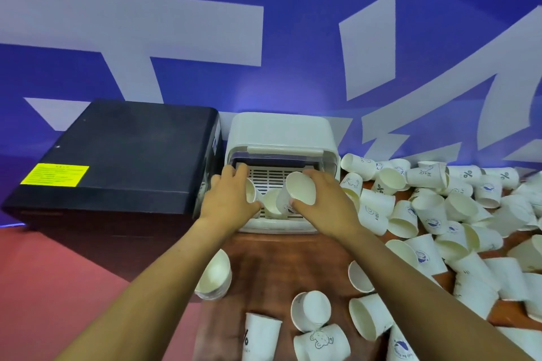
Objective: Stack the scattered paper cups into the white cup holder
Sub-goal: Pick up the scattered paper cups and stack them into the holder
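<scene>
Bench point(281, 267) of brown wood carries a black box point(117, 161) at the left, a white cup holder point(281, 132) beside it against the blue wall, and scattered paper cups point(434, 214) heaped to the right and front, white with blue prints, most on their sides. The holder's front is open over a slatted tray, where one cup point(271, 204) lies. The right hand point(319, 199) grips a tilted cup point(299, 186) at the opening; the left hand point(231, 196) curls round another cup point(250, 190).
</scene>
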Action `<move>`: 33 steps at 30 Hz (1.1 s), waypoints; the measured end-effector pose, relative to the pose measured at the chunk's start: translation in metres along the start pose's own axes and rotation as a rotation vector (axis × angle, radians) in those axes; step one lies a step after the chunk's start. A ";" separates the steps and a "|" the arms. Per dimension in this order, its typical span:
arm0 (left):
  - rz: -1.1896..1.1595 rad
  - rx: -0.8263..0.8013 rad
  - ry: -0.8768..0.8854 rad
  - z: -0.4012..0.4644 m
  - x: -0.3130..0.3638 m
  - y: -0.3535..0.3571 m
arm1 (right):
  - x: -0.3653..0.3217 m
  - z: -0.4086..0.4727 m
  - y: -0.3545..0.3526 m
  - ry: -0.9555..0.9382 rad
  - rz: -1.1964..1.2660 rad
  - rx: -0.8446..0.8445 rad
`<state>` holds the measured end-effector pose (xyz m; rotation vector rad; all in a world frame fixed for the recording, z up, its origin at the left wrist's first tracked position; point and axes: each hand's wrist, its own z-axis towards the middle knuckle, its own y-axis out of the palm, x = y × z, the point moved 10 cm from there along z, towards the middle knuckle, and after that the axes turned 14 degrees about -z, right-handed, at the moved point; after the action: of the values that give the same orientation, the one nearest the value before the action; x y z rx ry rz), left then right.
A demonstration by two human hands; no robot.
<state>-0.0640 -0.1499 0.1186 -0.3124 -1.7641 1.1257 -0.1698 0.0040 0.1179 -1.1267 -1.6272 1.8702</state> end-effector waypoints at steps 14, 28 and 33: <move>-0.027 0.001 0.015 0.031 -0.008 0.020 | 0.004 0.035 0.035 -0.059 0.022 -0.064; 0.021 -0.054 0.029 0.059 -0.020 0.046 | 0.002 0.053 0.072 -0.068 -0.009 -0.137; 0.051 -0.177 -0.027 0.064 -0.037 0.066 | 0.005 0.051 0.088 -0.053 0.008 -0.184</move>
<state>-0.1173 -0.1728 0.0381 -0.4534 -1.8938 1.0150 -0.1960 -0.0443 0.0318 -1.1672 -1.8584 1.7991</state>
